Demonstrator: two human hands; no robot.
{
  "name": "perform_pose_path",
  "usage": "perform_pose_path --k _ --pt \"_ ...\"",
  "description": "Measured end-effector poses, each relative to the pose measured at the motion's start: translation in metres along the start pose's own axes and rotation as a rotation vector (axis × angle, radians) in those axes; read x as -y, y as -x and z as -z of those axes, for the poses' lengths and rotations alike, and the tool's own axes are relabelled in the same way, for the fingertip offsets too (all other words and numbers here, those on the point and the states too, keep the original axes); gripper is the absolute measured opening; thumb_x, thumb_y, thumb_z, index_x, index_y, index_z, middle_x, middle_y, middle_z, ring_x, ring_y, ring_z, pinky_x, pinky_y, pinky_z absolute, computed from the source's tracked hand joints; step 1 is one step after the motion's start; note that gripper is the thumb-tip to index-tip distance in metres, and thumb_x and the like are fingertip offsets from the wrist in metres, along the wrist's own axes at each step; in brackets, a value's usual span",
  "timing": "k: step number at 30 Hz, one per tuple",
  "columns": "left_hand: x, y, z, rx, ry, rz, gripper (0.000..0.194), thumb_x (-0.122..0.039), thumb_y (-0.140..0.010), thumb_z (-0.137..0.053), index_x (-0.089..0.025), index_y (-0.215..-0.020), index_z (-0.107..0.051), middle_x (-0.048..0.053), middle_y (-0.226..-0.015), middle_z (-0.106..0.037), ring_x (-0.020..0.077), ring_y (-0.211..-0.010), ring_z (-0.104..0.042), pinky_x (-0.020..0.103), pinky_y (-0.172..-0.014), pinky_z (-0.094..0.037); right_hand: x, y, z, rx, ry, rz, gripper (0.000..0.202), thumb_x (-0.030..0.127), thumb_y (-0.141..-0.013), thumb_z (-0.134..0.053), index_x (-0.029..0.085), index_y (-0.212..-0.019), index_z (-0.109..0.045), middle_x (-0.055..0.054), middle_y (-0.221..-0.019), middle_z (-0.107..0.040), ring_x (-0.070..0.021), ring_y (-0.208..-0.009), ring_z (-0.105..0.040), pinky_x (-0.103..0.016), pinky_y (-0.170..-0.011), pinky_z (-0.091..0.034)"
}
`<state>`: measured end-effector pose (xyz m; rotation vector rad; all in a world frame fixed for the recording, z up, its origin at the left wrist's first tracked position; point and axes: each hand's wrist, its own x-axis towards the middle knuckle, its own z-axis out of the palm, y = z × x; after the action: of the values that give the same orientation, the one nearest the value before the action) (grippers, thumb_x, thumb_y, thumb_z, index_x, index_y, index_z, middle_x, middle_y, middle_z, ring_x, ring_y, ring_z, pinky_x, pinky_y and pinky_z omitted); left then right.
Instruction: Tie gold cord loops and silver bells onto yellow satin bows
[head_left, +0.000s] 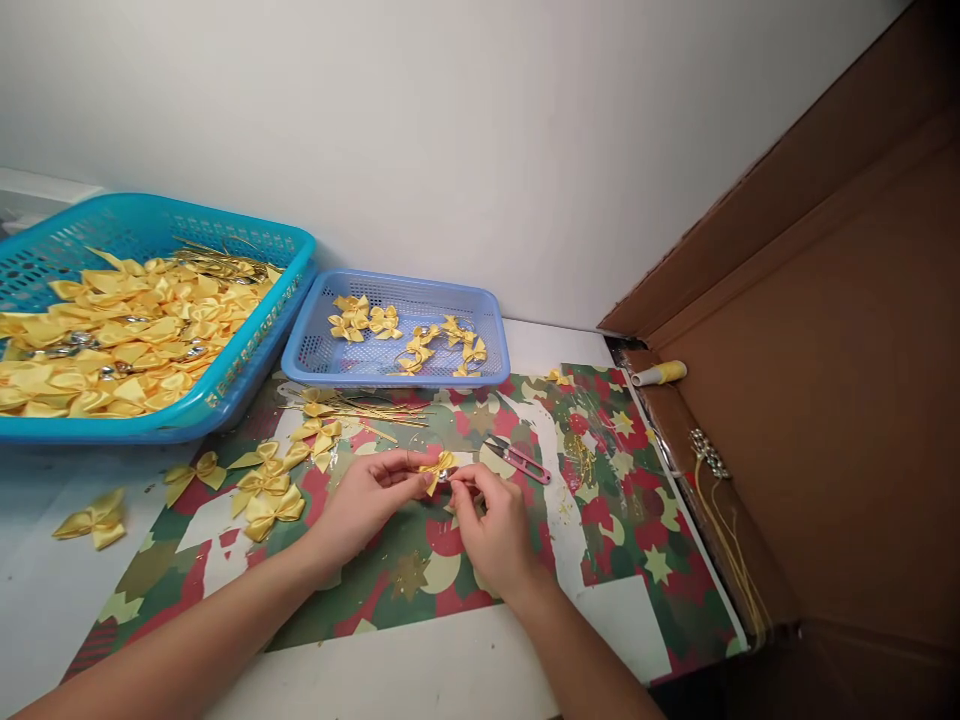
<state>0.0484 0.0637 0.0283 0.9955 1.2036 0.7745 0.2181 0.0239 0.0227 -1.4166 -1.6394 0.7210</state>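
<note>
Over the middle of the patterned sheet, a small yellow bow (pixel 440 468) with a silvery piece beneath it is between my two hands. My left hand (pixel 379 495) pinches the bow's left side. My right hand (pixel 491 515) is closed, its thumb and fingertip pressed together at the silvery piece; the part between those fingertips is too small to make out. Just right of the bow lie pink-handled thread snips (pixel 525 462). Several loose yellow bows (pixel 274 510) rest to the left of my left hand, and thin gold ties (pixel 390 412) lie behind it.
A large turquoise basket (pixel 300 255) full of yellow bows stands at the left. Beside it, a blue basket (pixel 495 340) holds several bows. Cardboard (pixel 817 350) rises at the right, with a yellow-and-white tube (pixel 660 373) and silvery beads (pixel 709 455) on its lower edge.
</note>
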Motion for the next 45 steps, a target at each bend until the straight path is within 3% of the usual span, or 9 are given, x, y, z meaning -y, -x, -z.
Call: perform_pose_path --k 12,18,25,32,38,45 --pt "-0.003 0.002 -0.001 -0.055 -0.06 -0.046 0.031 -0.046 -0.065 -0.081 -0.02 -0.082 -0.081 0.005 -0.072 -0.079 0.0233 -0.068 -0.071 0.032 -0.065 -0.06 0.0 0.002 -0.002 -0.06 0.086 0.085 0.021 0.014 -0.091 -0.045 0.018 -0.08 -0.063 -0.002 -0.066 -0.066 -0.0137 -0.052 -0.054 -0.024 -0.052 -0.04" --pt "-0.005 0.003 -0.004 -0.061 -0.017 -0.024 0.027 -0.042 -0.063 -0.082 -0.021 -0.08 -0.08 0.002 -0.07 -0.078 0.0213 -0.069 -0.072 0.03 -0.07 -0.061 -0.001 0.001 -0.004 -0.09 0.174 0.144 0.022 0.01 -0.09 -0.045 0.017 -0.081 -0.064 -0.005 -0.071 -0.07 -0.0152 -0.058 -0.061 -0.024 -0.056 -0.044" --pt "-0.004 0.004 -0.007 -0.074 0.021 -0.016 0.028 -0.042 -0.061 -0.084 -0.021 -0.078 -0.078 0.002 -0.076 -0.08 0.0223 -0.073 -0.075 0.031 -0.075 -0.062 -0.001 0.006 -0.013 -0.169 0.278 0.173 0.023 0.01 -0.091 -0.043 0.018 -0.08 -0.062 -0.003 -0.064 -0.066 -0.015 -0.053 -0.058 -0.024 -0.054 -0.042" --pt "0.003 0.002 -0.008 -0.078 0.005 -0.043 0.032 -0.044 -0.063 -0.083 -0.02 -0.082 -0.076 0.005 -0.082 -0.082 0.026 -0.078 -0.078 0.034 -0.078 -0.063 0.0 0.01 -0.02 -0.202 0.306 0.119 0.024 0.013 -0.09 -0.043 0.019 -0.074 -0.059 -0.001 -0.055 -0.061 -0.0147 -0.047 -0.054 -0.026 -0.049 -0.036" --pt "0.005 0.002 -0.007 -0.081 0.008 -0.03 0.032 -0.045 -0.062 -0.083 -0.02 -0.081 -0.075 0.005 -0.081 -0.083 0.0257 -0.079 -0.079 0.031 -0.076 -0.063 0.001 0.009 -0.023 -0.155 0.133 -0.015 0.021 0.017 -0.091 -0.043 0.02 -0.076 -0.057 0.002 -0.052 -0.057 -0.0125 -0.041 -0.048 -0.024 -0.044 -0.032" --pt "0.006 0.003 -0.006 -0.084 -0.018 -0.038 0.033 -0.046 -0.064 -0.082 -0.019 -0.082 -0.076 0.006 -0.084 -0.083 0.0271 -0.079 -0.079 0.034 -0.077 -0.064 0.004 0.008 -0.025 -0.159 0.014 -0.078 0.019 0.02 -0.092 -0.044 0.021 -0.077 -0.056 0.001 -0.055 -0.061 -0.0136 -0.044 -0.053 -0.024 -0.045 -0.035"
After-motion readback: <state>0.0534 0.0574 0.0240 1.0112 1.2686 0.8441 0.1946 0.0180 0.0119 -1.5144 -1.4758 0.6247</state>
